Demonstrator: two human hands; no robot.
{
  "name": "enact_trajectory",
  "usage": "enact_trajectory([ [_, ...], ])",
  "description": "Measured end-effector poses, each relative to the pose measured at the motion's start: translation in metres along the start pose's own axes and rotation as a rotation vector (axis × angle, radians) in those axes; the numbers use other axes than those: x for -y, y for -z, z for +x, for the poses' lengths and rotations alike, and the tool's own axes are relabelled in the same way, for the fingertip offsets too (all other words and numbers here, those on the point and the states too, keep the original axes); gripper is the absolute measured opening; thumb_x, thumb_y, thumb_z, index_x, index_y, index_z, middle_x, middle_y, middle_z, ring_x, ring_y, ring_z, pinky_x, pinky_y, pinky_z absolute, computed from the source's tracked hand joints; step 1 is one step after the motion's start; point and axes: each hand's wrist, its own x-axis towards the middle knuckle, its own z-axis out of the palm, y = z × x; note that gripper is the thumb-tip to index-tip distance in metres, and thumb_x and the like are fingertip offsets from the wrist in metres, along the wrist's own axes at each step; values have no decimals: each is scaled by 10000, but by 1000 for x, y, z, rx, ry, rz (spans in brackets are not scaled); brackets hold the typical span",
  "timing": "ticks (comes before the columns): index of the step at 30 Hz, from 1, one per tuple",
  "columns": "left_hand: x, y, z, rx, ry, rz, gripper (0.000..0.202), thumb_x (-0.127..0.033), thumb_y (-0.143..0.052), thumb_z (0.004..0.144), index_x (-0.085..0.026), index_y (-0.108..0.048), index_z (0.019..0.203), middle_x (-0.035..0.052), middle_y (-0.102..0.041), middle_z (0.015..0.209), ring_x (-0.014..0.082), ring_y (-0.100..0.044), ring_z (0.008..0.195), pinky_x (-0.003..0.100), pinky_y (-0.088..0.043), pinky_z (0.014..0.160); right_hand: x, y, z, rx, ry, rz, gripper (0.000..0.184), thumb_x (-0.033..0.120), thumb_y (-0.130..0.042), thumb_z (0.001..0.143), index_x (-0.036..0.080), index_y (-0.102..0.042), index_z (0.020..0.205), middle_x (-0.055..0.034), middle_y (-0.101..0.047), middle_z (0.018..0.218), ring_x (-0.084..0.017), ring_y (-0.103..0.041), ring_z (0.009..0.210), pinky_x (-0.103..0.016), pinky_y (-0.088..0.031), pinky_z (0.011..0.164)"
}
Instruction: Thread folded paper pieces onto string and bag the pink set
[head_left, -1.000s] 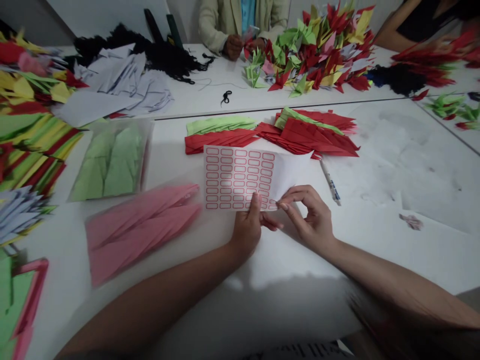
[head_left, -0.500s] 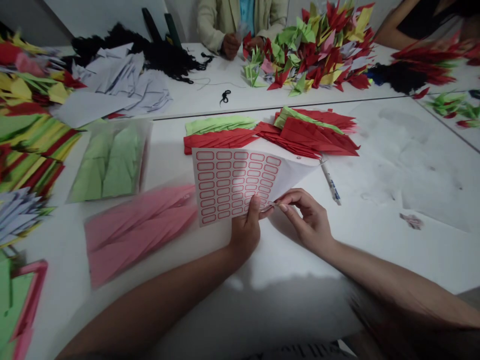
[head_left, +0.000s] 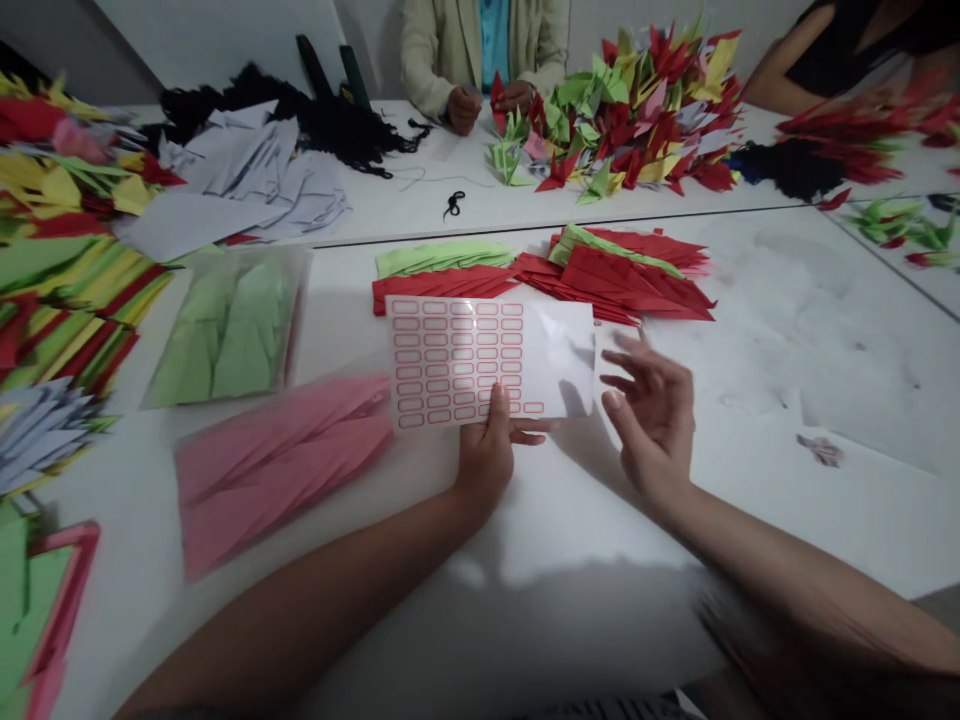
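At the far left of a white worktop point(head_left: 352, 340), fanned strips point(head_left: 67, 300) in red, yellow and green are piled; beside them a clear bag of green folded paper point(head_left: 225, 330) and, nearer, a bag of pink folded paper point(head_left: 281, 475) are laid flat; behind these, white folded papers point(head_left: 232, 175) and black thread point(head_left: 337, 130) are heaped.

At the centre, a white label sheet point(head_left: 491, 345) is held up above the worktop, face towards the viewer, by the left hand point(head_left: 486, 455); its lower edge is pinched, with the thumb in front and fingers behind; its long axis is set left to right, red-outlined labels at the left and a bare white part at the right, where a single label point(head_left: 533, 407) is left low down.

Just beyond the bare end, the right hand point(head_left: 645, 415) is held in the air, thumb and curled fingers apart, no contact with the sheet being seen; from it the sheet lies directly to the left, and by it the bare end is most closely faced; whether anything tiny is carried on its fingertips cannot be told.

Farther right, a crumpled scrap point(head_left: 821, 450) is seen.
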Motion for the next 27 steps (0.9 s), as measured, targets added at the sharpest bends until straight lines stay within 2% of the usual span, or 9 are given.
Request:
enact_trajectory([
  [3, -2, 0, 1, 36, -13, -17, 558, -622, -570, 842, -143, -573, 1127, 68, -730, 842, 195, -717, 564, 234, -521, 445, -8, 2, 8, -17, -84, 28, 674, 304, -645, 881, 424, -295, 1445, -74, -402, 1498, -246, -490, 1311, -453, -483, 976],
  [5, -3, 0, 1, 43, -7, -18, 529, -593, -593, 838, -135, -586, 1102, 68, -729, 844, 187, -716, 559, 225, -523, 449, -14, 3, 12, 22, -166, 56, 728, 349, -636, 884, 414, -227, 1483, -93, -494, 1419, -238, -550, 1244, -406, -530, 891],
  [8, -4, 1, 0, 72, -2, 21, 443, -498, -702, 782, -122, -626, 1004, 66, -729, 834, 182, -722, 583, 209, -529, 469, -17, 2, 14, 78, -321, 109, 802, 360, -657, 867, 345, -183, 1514, -38, -697, 943, -178, -676, 813, -299, -539, 643],
  [10, -5, 0, -2, 95, 9, 67, 372, -399, -771, 726, -113, -646, 929, 65, -731, 808, 184, -730, 619, 195, -534, 493, -15, 1, 14, 100, -391, 111, 904, 346, -707, 827, 298, -140, 1529, 67, -607, 634, -129, -568, 526, -250, -471, 502],
  [11, -6, -1, -3, 98, 17, 91, 346, -355, -788, 706, -109, -652, 908, 66, -733, 796, 186, -733, 633, 190, -536, 502, -12, 1, 14, 106, -404, 98, 960, 345, -735, 800, 280, -121, 1534, 93, -559, 577, -119, -517, 469, -241, -443, 463],
  [15, -7, -5, -6, 99, 28, 161, 335, -278, -779, 696, -103, -667, 958, 79, -747, 830, 182, -733, 636, 192, -534, 504, -5, 2, 16, 115, -360, -36, 1075, 365, -817, 700, 240, -158, 1540, 65, -556, 605, -127, -462, 436, -262, -405, 383],
  [21, -8, -3, -5, 131, -2, 196, 316, -371, -728, 756, -92, -685, 897, 94, -749, 815, 193, -734, 646, 207, -527, 511, -3, 8, 22, 112, -279, -171, 1054, 383, -796, 720, 254, -142, 1537, 96, -457, 514, -138, -431, 397, -245, -374, 337],
  [24, -10, 0, -6, 172, -1, 205, 344, -437, -680, 797, -95, -687, 836, 110, -756, 840, 174, -723, 627, 217, -530, 538, -6, 21, 28, 102, -257, -187, 1042, 430, -781, 727, 242, -143, 1529, 85, -465, 530, -139, -428, 395, -243, -374, 336],
  [27, -10, 3, -8, 239, -2, 228, 356, -457, -647, 820, -117, -689, 918, 89, -756, 839, 135, -697, 578, 208, -519, 539, -9, 42, 35, 36, -284, -157, 1077, 450, -792, 709, 209, -139, 1530, 76, -481, 554, -142, -445, 391, -265, -410, 346],
])
